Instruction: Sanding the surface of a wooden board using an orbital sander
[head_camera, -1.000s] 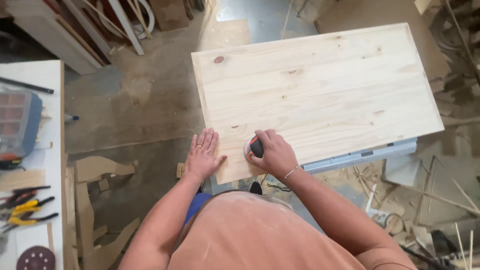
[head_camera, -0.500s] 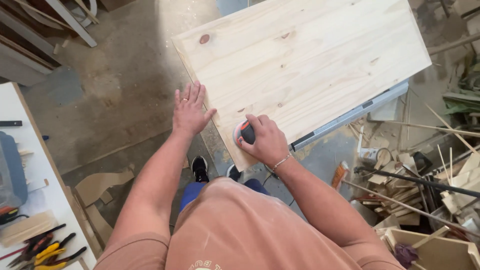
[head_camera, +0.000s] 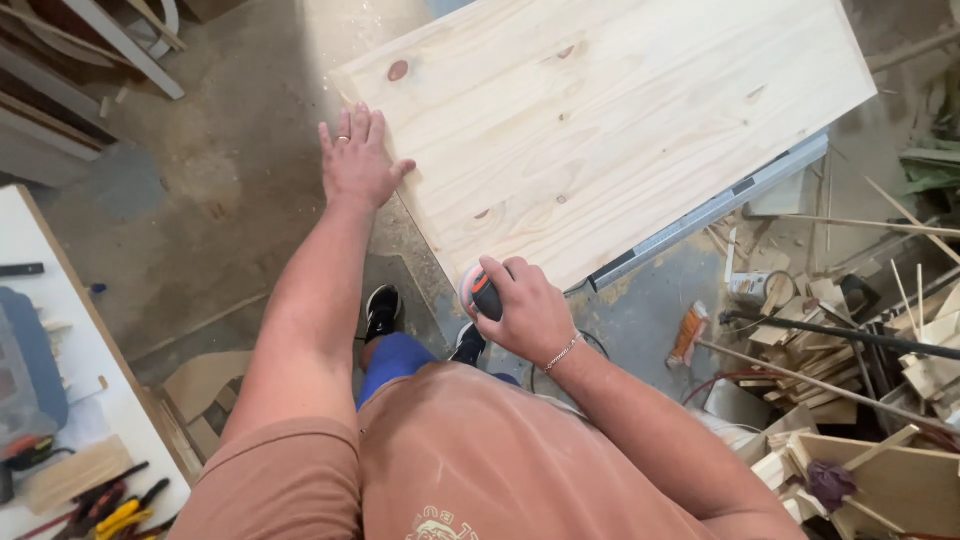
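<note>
- Right hand (head_camera: 525, 310): fingers curled closed over the top of a small orbital sander (head_camera: 478, 290), which sits at the near corner of the board, its pad partly overhanging the edge.
- Left hand (head_camera: 355, 160): open, fingers spread flat, palm pressed on the board's left edge near the far corner; it grips nothing. A ring shows on one finger.
- Pine board (head_camera: 620, 120): a wide, pale, rectangular panel of glued strips, extending away from both hands. Grain runs lengthwise; a few reddish knots are scattered over it. The surface looks even and matt throughout, so sanded and unsanded zones cannot be told apart; judged by the sander's place, work is at the near corner and edge.
- Metal rail (head_camera: 720, 205): a grey straight support, showing under the board's long edge to the right of the right hand.
- Floor (head_camera: 230, 200): dusty concrete beneath the left arm; offcuts and thin wooden strips (head_camera: 850, 350) lie heaped beyond the right arm.
- White bench (head_camera: 60, 400): well left of the left elbow, carrying pliers with coloured grips (head_camera: 115, 510).
</note>
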